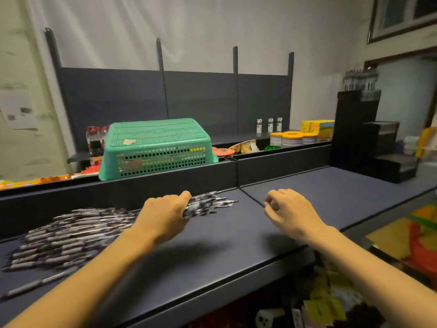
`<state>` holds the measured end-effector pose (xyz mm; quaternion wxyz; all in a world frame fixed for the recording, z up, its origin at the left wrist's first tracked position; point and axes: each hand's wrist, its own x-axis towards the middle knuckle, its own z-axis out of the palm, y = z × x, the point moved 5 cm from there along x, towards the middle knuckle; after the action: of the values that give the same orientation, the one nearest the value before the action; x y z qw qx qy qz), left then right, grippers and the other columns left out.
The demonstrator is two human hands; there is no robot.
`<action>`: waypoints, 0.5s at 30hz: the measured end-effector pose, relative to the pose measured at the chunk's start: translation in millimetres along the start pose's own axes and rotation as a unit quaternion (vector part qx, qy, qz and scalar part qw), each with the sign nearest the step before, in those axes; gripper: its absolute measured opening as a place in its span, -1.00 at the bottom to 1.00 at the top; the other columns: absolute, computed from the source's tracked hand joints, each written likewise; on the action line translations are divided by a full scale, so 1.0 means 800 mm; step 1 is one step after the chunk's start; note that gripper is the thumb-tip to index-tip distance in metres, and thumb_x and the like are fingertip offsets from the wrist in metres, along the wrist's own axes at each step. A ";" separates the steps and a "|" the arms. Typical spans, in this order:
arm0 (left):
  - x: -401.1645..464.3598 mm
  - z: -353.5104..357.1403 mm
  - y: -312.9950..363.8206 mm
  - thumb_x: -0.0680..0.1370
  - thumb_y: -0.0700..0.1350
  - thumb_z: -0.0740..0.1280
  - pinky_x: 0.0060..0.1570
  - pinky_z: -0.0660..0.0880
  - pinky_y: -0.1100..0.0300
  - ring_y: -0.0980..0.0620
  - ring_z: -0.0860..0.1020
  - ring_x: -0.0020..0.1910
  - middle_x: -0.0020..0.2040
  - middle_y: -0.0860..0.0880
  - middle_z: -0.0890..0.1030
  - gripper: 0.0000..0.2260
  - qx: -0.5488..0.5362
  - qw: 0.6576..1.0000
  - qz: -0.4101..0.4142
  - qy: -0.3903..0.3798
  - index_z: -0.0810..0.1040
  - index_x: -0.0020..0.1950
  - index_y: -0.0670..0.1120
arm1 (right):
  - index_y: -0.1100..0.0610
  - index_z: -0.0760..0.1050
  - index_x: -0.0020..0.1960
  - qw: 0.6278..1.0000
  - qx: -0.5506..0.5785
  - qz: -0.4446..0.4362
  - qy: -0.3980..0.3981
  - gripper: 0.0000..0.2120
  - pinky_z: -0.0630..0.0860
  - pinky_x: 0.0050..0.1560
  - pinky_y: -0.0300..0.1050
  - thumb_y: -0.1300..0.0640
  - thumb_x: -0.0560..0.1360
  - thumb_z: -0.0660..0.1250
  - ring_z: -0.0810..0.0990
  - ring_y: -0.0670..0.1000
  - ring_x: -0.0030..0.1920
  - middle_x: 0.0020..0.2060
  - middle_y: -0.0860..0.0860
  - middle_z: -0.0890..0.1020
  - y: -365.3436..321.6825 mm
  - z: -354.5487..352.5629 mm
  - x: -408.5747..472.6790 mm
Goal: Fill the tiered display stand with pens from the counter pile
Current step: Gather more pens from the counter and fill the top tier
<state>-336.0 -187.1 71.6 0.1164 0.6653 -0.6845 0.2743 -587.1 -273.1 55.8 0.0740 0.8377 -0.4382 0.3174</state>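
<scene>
1. Looking from the head view: left hand [165,211] grips a bundle of pens [208,203] beside the pen pile [66,235] on the bench [236,235], pens lying left–right.
2. Right hand [290,210] is curled, seemingly empty — nearer the tiered display stand [369,136] at far right.

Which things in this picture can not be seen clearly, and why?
- Head view: how many pens the left hand holds; its fingers cover them and motion blurs them.
- Right hand: inside of its curled grip is turned away.
- Pen pile: blurred, cut by the left edge.
- Stand: lower tiers too dark.
- Basket: contents hidden underneath.
</scene>
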 end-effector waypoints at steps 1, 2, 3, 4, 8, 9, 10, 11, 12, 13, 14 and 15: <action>0.010 0.002 0.022 0.55 0.03 0.21 -0.31 0.25 0.12 -0.14 0.57 -0.09 -0.08 -0.03 0.60 -0.82 -0.002 1.000 0.004 0.005 0.36 0.06 -0.04 | 0.10 0.52 0.00 1.000 0.004 0.002 -0.001 -0.84 0.43 -0.13 -0.07 0.03 0.55 0.24 0.51 0.07 -0.06 -0.14 0.03 0.60 0.021 -0.010 -0.004; 0.020 0.004 0.044 0.55 0.03 0.21 -0.32 0.26 0.12 -0.15 0.57 -0.10 -0.09 -0.03 0.61 -0.82 -0.007 1.000 0.007 0.012 0.37 0.06 -0.04 | 0.10 0.52 -0.01 1.000 0.010 0.007 -0.002 -0.84 0.43 -0.13 -0.06 0.04 0.55 0.25 0.51 0.07 -0.08 -0.16 0.02 0.59 0.043 -0.019 -0.009; 0.029 0.005 0.066 0.55 0.02 0.22 -0.32 0.26 0.12 -0.16 0.57 -0.12 -0.10 -0.04 0.61 -0.83 -0.014 1.000 0.010 0.020 0.38 0.05 -0.05 | 0.11 0.52 -0.02 1.000 0.017 0.013 -0.004 -0.85 0.43 -0.14 -0.06 0.05 0.54 0.26 0.52 0.07 -0.09 -0.18 0.01 0.58 0.065 -0.028 -0.013; 0.039 0.007 0.087 0.55 0.00 0.23 -0.33 0.25 0.12 -0.16 0.58 -0.14 -0.12 -0.04 0.62 -0.84 -0.020 0.999 0.013 0.029 0.39 0.04 -0.06 | 0.11 0.53 -0.02 0.999 0.025 0.021 -0.005 -0.86 0.44 -0.14 -0.06 0.05 0.54 0.26 0.52 0.07 -0.11 -0.21 0.00 0.58 0.088 -0.037 -0.017; 0.076 0.015 0.167 0.48 -0.06 0.34 -0.41 0.23 0.16 -0.19 0.58 -0.28 -0.25 -0.05 0.62 -0.88 -0.042 0.997 0.033 0.060 0.45 -0.08 -0.07 | 0.09 0.53 -0.03 0.998 0.046 0.038 -0.019 -0.87 0.48 -0.16 -0.07 0.05 0.54 0.28 0.55 0.03 -0.17 -0.23 -0.03 0.58 0.170 -0.058 -0.030; 0.086 0.018 0.184 0.45 -0.08 0.38 -0.44 0.23 0.18 -0.18 0.57 -0.34 -0.30 -0.05 0.61 -0.87 -0.041 0.996 0.042 0.067 0.46 -0.11 -0.07 | 0.07 0.53 -0.02 0.997 0.052 0.042 -0.023 -0.87 0.50 -0.17 -0.08 0.04 0.54 0.28 0.54 0.00 -0.19 -0.23 -0.04 0.59 0.188 -0.062 -0.033; 0.098 0.020 0.201 0.43 -0.09 0.40 -0.47 0.23 0.19 -0.18 0.55 -0.38 -0.34 -0.04 0.59 -0.86 -0.037 0.996 0.049 0.069 0.46 -0.14 -0.07 | 0.06 0.53 -0.01 0.997 0.061 0.048 -0.027 -0.88 0.52 -0.17 -0.10 0.03 0.55 0.28 0.54 -0.03 -0.20 -0.22 -0.05 0.59 0.205 -0.065 -0.035; 0.110 0.022 0.217 0.42 -0.09 0.40 -0.47 0.23 0.20 -0.17 0.54 -0.40 -0.35 -0.04 0.58 -0.86 -0.036 0.995 0.054 0.070 0.46 -0.14 -0.07 | 0.05 0.53 0.00 0.995 0.072 0.055 -0.031 -0.88 0.54 -0.17 -0.13 0.03 0.56 0.28 0.55 -0.06 -0.21 -0.21 -0.06 0.60 0.221 -0.068 -0.038; 0.123 0.026 0.232 0.43 -0.10 0.39 -0.47 0.24 0.20 -0.17 0.54 -0.40 -0.34 -0.04 0.58 -0.86 -0.037 0.995 0.058 0.074 0.45 -0.13 -0.07 | 0.05 0.53 0.01 0.994 0.082 0.061 -0.035 -0.88 0.54 -0.17 -0.16 0.03 0.56 0.29 0.55 -0.08 -0.21 -0.20 -0.06 0.60 0.238 -0.069 -0.040; 0.136 0.028 0.247 0.45 -0.10 0.37 -0.46 0.24 0.20 -0.16 0.53 -0.38 -0.32 -0.04 0.58 -0.87 -0.039 0.994 0.061 0.078 0.44 -0.12 -0.07 | 0.04 0.53 0.02 0.993 0.089 0.066 -0.038 -0.89 0.54 -0.17 -0.19 0.03 0.56 0.29 0.56 -0.09 -0.22 -0.20 -0.07 0.60 0.254 -0.069 -0.041; 0.150 0.032 0.262 0.46 -0.10 0.36 -0.45 0.24 0.20 -0.15 0.53 -0.38 -0.32 -0.03 0.57 -0.88 -0.042 0.993 0.065 0.085 0.44 -0.12 -0.06 | 0.04 0.53 0.03 0.992 0.093 0.071 -0.040 -0.89 0.53 -0.18 -0.22 0.02 0.56 0.30 0.56 -0.10 -0.23 -0.21 -0.08 0.60 0.270 -0.069 -0.041; 0.164 0.035 0.278 0.46 -0.10 0.36 -0.46 0.25 0.21 -0.13 0.51 -0.41 -0.33 -0.02 0.57 -0.89 -0.047 0.992 0.073 0.095 0.44 -0.12 -0.06 | 0.03 0.52 0.03 0.991 0.097 0.076 -0.043 -0.89 0.52 -0.19 -0.24 0.02 0.56 0.30 0.56 -0.11 -0.24 -0.23 -0.09 0.59 0.286 -0.068 -0.041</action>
<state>-558.3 -320.9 68.4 0.1913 0.5786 -0.7290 0.3117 -804.8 -366.7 44.0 -0.0507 0.8182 -0.4707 0.3264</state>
